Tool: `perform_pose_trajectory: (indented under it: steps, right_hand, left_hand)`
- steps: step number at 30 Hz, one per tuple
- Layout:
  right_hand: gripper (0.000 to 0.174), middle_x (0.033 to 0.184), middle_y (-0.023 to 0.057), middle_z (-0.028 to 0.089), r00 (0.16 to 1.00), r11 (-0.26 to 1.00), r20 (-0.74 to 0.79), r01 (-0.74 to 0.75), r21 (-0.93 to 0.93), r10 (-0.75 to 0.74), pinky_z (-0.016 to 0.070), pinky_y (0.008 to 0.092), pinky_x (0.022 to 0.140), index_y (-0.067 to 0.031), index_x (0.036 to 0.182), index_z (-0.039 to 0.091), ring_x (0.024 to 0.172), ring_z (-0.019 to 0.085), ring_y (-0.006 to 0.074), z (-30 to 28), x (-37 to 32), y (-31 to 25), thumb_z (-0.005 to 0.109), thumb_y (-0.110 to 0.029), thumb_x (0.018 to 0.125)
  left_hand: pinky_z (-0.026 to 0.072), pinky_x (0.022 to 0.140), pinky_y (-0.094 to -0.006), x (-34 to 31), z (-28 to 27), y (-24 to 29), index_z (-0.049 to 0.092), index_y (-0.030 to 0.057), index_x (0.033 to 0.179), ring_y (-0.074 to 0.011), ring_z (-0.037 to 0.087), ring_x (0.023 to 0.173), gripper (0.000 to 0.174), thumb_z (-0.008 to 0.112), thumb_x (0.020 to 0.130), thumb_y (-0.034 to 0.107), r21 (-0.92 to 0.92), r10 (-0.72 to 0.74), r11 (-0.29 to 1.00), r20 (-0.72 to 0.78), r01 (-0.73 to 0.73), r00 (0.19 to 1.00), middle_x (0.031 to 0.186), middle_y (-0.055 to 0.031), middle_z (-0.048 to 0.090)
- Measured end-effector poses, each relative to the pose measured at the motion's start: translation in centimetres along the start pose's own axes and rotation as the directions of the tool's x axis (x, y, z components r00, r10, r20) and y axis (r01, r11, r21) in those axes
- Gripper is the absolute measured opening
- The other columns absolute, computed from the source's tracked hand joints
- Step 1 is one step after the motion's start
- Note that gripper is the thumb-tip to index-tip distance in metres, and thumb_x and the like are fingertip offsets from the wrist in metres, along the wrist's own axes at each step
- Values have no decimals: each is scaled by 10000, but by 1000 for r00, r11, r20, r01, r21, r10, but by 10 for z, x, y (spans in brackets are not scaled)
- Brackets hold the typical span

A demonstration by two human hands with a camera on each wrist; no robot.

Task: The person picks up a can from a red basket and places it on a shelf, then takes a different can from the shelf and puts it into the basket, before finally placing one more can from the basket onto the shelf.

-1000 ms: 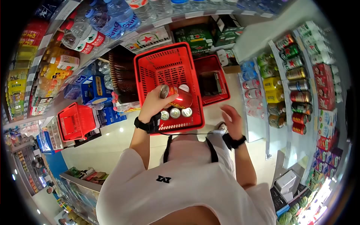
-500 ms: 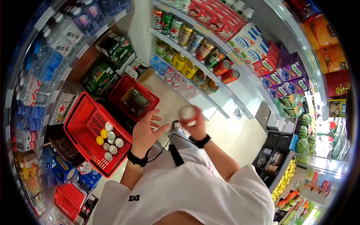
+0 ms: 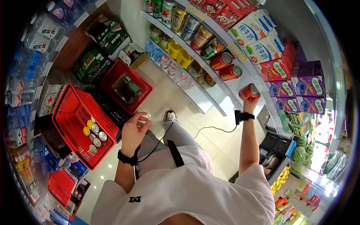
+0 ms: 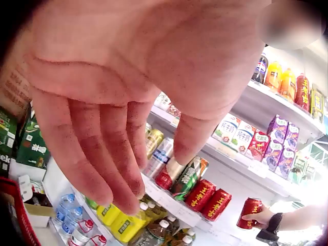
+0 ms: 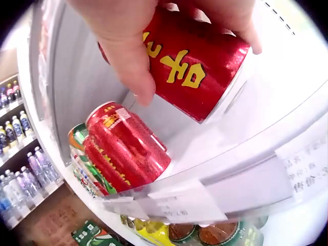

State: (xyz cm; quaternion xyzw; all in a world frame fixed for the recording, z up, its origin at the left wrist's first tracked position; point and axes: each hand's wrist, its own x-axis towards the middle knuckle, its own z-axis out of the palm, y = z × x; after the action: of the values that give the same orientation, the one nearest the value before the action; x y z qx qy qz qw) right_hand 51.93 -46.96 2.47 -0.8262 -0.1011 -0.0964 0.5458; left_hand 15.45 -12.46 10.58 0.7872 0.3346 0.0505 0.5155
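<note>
My right hand grips a red drink can with yellow lettering, out at the shelf on the right. In the right wrist view the thumb lies on one side of the tilted can, the fingers on the other, over the bare white shelf board. Beside it on that shelf stand two like red cans. My left hand holds nothing; its relaxed fingers hang in the air by the red shopping basket. Several cans with silver tops and yellow-capped items lie in that basket.
Price tags line the shelf edge. Milk cartons and purple drink packs stand on the shelf above. A second red basket sits on the floor ahead, with green beer boxes behind it. A cable hangs from the right wrist.
A red can was in my left hand over the basket; then my right hand held one before my body. Now the right hand has reached right to the shelf with it. The view has turned right.
</note>
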Motion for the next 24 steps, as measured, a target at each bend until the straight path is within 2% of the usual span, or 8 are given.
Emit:
perform_pose_trajectory:
  steps: [3, 5, 9, 10, 13, 19, 21, 24]
  right_hand:
    - [706, 1095, 90, 605, 996, 993, 53, -80, 84, 75, 487, 343, 859, 6, 1180, 512, 975, 598, 218, 8, 30, 26, 869, -106, 582]
    - [611, 1070, 91, 626, 992, 986, 34, -116, -119, 121, 493, 343, 842, -6, 1123, 589, 937, 608, 212, 16, 45, 38, 866, -129, 593]
    - [565, 1051, 89, 650, 989, 993, 119, -80, -85, 90, 491, 328, 840, -12, 1119, 618, 943, 613, 198, 36, 74, 61, 851, -173, 630]
    - [648, 1074, 90, 617, 990, 997, 128, -59, -40, 63, 514, 297, 752, -26, 1148, 533, 877, 618, 181, 41, 80, 66, 841, -1, 578]
    - [651, 1066, 83, 614, 985, 991, 145, -103, 87, 90, 512, 284, 720, -34, 1142, 531, 872, 616, 178, 55, 84, 54, 826, 45, 567]
    - [667, 1165, 67, 575, 938, 963, 256, -184, -197, 232, 503, 306, 861, -41, 1228, 488, 1060, 559, 187, 57, 101, 77, 766, 88, 635]
    - [780, 1277, 92, 511, 948, 993, 319, -56, 105, 20, 480, 327, 917, -59, 1333, 408, 1103, 539, 209, 55, 92, 67, 758, 90, 652]
    - [657, 1254, 76, 539, 927, 990, 371, -99, 96, 57, 466, 302, 911, -52, 1278, 487, 1087, 550, 197, 48, 95, 62, 781, 3, 693]
  left_hand:
    - [538, 596, -273, -9, 3, -4, 610, 40, 1065, -165, 669, 706, 255, 663, 823, 103, -23, -55, 998, -55, 54, 997, 872, -73, 687]
    - [539, 594, -272, -16, 2, -2, 611, 38, 1066, -166, 668, 702, 251, 658, 826, 96, 5, -80, 997, -93, 81, 992, 863, -73, 687]
    - [537, 586, -269, -34, 1, -1, 609, 29, 1075, -162, 665, 693, 246, 646, 840, 90, -27, -110, 994, -163, 107, 980, 860, -76, 687]
    - [537, 586, -269, -40, -1, 0, 609, 29, 1075, -162, 665, 693, 246, 646, 840, 90, -25, -118, 993, -170, 115, 978, 860, -76, 687]
    - [500, 606, -235, -54, -7, -1, 596, 27, 1104, -114, 640, 751, 254, 624, 853, 48, -65, -197, 980, -197, 188, 960, 878, -53, 678]
    - [527, 600, -254, -69, -14, -9, 606, 12, 1077, -151, 656, 716, 235, 625, 851, 75, -71, -223, 975, -283, 211, 933, 867, -75, 686]
    - [528, 601, -257, -71, -12, -12, 606, 15, 1077, -150, 655, 712, 237, 628, 849, 74, -87, -227, 974, -289, 211, 930, 867, -73, 685]
    - [530, 602, -260, -73, -7, -13, 607, 19, 1078, -148, 652, 704, 241, 634, 844, 72, -107, -227, 973, -290, 204, 930, 863, -70, 684]
